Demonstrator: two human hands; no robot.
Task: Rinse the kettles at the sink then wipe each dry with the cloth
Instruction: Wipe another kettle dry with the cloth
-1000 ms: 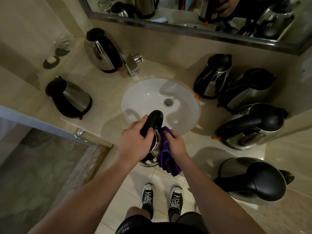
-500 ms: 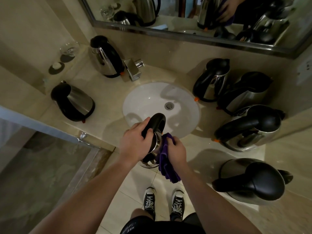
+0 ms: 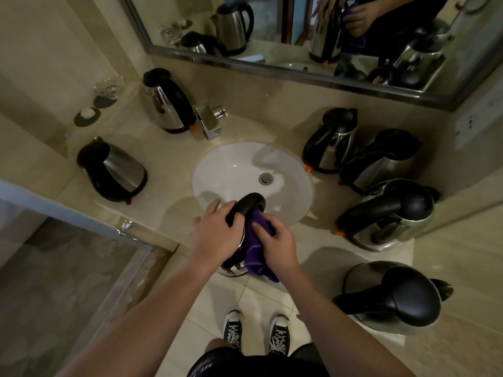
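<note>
Both forearms are bare, with no sleeves, watch or rings showing on the hands (image 3: 217, 238). At the bottom centre of the frame are black shorts (image 3: 255, 363) with faint white lettering, and black sneakers (image 3: 232, 331) with white laces and toe caps.

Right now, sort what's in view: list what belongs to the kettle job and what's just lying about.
Job:
held kettle, gripped by left hand
purple cloth, pressed on by right hand
sink
tap
six kettles on the counter, e.g.

Lying about:
glass
dark coaster with a small white thing
mirror
</note>
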